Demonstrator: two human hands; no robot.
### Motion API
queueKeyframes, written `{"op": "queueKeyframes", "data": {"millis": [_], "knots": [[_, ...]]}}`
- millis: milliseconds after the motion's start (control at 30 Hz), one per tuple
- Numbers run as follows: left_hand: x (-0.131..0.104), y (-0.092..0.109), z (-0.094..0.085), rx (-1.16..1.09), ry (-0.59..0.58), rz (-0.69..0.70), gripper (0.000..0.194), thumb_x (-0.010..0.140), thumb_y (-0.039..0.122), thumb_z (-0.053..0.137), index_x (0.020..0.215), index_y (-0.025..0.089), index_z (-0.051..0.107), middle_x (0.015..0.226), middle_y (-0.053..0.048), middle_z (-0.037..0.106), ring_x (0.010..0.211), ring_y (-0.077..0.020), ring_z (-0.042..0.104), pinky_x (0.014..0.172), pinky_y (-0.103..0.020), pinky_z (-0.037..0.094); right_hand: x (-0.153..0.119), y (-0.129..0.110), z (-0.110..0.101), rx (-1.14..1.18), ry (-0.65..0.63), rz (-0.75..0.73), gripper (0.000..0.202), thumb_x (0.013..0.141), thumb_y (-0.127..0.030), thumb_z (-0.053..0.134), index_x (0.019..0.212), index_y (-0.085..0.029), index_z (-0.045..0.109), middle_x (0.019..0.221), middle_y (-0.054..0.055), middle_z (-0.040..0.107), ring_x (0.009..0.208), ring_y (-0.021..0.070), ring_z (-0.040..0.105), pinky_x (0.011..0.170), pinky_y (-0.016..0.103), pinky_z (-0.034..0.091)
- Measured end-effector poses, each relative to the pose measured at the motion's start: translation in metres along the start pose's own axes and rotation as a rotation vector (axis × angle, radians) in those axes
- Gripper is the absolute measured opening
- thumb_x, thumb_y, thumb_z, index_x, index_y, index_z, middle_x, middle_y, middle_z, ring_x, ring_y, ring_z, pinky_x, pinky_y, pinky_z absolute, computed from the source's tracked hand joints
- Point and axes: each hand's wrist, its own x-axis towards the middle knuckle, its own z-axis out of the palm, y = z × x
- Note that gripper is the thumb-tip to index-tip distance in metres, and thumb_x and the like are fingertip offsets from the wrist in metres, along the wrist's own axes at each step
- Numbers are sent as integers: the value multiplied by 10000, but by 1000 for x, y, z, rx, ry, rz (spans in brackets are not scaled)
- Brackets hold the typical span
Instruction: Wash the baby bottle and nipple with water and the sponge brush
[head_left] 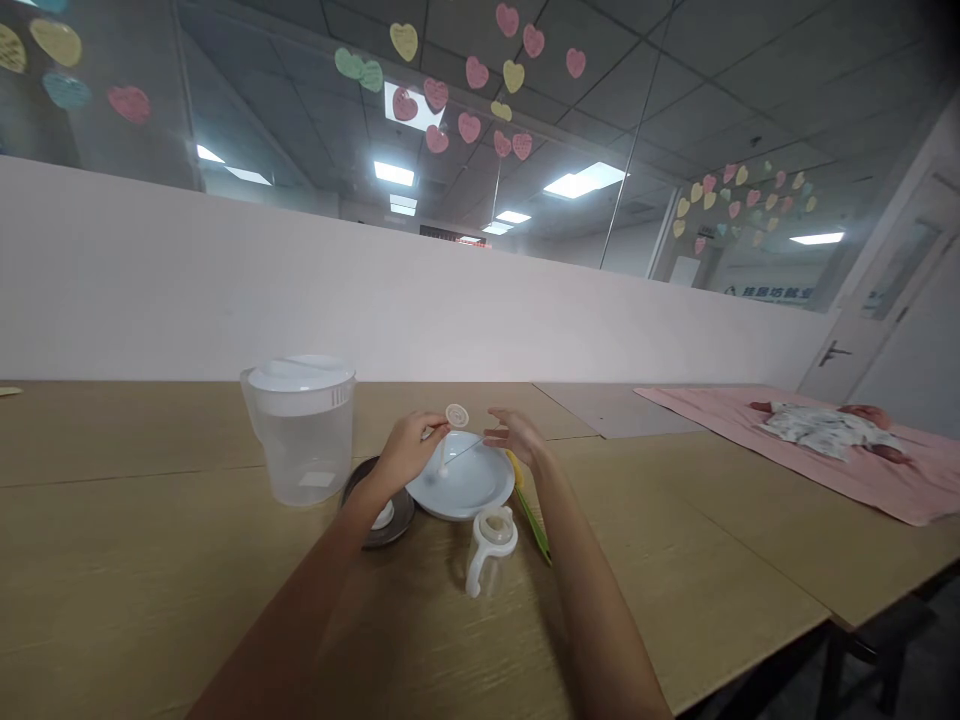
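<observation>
Head view: two bare hands over a white bowl (472,495), set mid-table between the far edge and the near side. Left hand (409,450) is pinched — thumb and fingertips on the rim of a small pale disc (457,415), held above the bowl's far rim. Right hand (517,438) faces it, fingers half spread and slightly bent; thin rod (465,450) slants from near its fingertips down over the bowl (can't make out whether those fingers grip it).

Around the bowl: dark plate (405,522) just beside it on the left, small white item (384,516) on it, partly behind the left forearm. Clear cup (495,555) with white rim and handle is upright, nearer the table's near edge than the bowl. Green handle (534,525) with a yellow end lies right of the bowl, by the right forearm.

Lidded clear pitcher (304,440) stands upright left of the plate, toward the far edge of the table (712,560). Pink cloth (705,410) covers the far right corner — small figure (829,430) in patterned white clothing lies on it, well apart from the hands.
</observation>
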Motion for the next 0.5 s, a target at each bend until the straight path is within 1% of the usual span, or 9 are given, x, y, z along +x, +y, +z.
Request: {"op": "queueKeyframes", "data": {"millis": [100, 167, 200, 233, 300, 367, 400, 433, 500], "knots": [[0, 3, 3, -56, 9, -9, 247, 827, 319, 500, 862, 171, 694, 877, -61, 706, 825, -196, 638, 763, -308, 491, -6, -7, 4, -130, 5, -32, 289, 809, -326, 533, 1070, -202, 530, 1263, 117, 441, 912, 190, 590, 650, 292, 561], [-1, 5, 5, -113, 15, -22, 228, 818, 318, 510, 857, 165, 674, 864, -56, 706, 813, -187, 641, 778, -311, 493, -14, -15, 9, -194, 12, -46, 287, 794, -270, 543, 1068, -186, 550, 1270, 123, 454, 968, 203, 564, 650, 281, 549], [-1, 6, 6, -145, 27, -37, 212, 806, 310, 524, 879, 163, 658, 851, -53, 703, 802, -182, 643, 778, -312, 496, -19, -20, 12, -217, -16, -59, 280, 780, -240, 555, 1052, -177, 570, 1265, 123, 468, 997, 208, 550, 660, 276, 544], [-1, 6, 7, -178, 45, -57, 209, 790, 299, 544, 918, 162, 637, 834, -48, 700, 789, -177, 645, 774, -312, 499, -26, -26, 15, -233, -64, -77, 260, 764, -217, 572, 1018, -170, 597, 1250, 118, 492, 1021, 211, 539, 678, 273, 537], [-1, 6, 8, -247, 86, -93, 259, 759, 279, 584, 991, 166, 575, 807, -33, 691, 772, -167, 647, 766, -312, 503, -40, -39, 22, -282, -316, -140, 227, 763, -239, 594, 974, -169, 641, 1193, 97, 556, 1047, 203, 534, 744, 278, 523], [-1, 5, 8, -315, 112, -111, 270, 746, 278, 606, 980, 175, 520, 793, -23, 682, 766, -160, 647, 764, -313, 502, -54, -51, 29, -310, -563, -218, 255, 771, -314, 611, 976, -170, 660, 1084, 75, 623, 1026, 187, 549, 811, 287, 496], [0, 5, 8, -343, 119, -118, 251, 743, 282, 613, 941, 179, 500, 787, -21, 676, 760, -158, 645, 755, -313, 502, -59, -55, 32, -330, -618, -257, 280, 769, -343, 617, 989, -175, 662, 1055, 62, 636, 1004, 179, 556, 827, 291, 482], [1, 6, 8, -361, 124, -128, 236, 736, 283, 622, 897, 182, 482, 779, -19, 668, 750, -157, 643, 742, -312, 503, -63, -59, 35, -353, -629, -295, 299, 767, -366, 618, 993, -176, 663, 1025, 54, 646, 975, 173, 561, 830, 292, 470], [0, 10, 11, -355, 178, -168, 258, 705, 269, 657, 851, 187, 460, 800, -18, 648, 761, -161, 637, 725, -311, 503, -67, -63, 40, -403, -580, -362, 314, 755, -386, 621, 970, -163, 669, 960, 44, 655, 906, 164, 566, 814, 291, 451]]}}
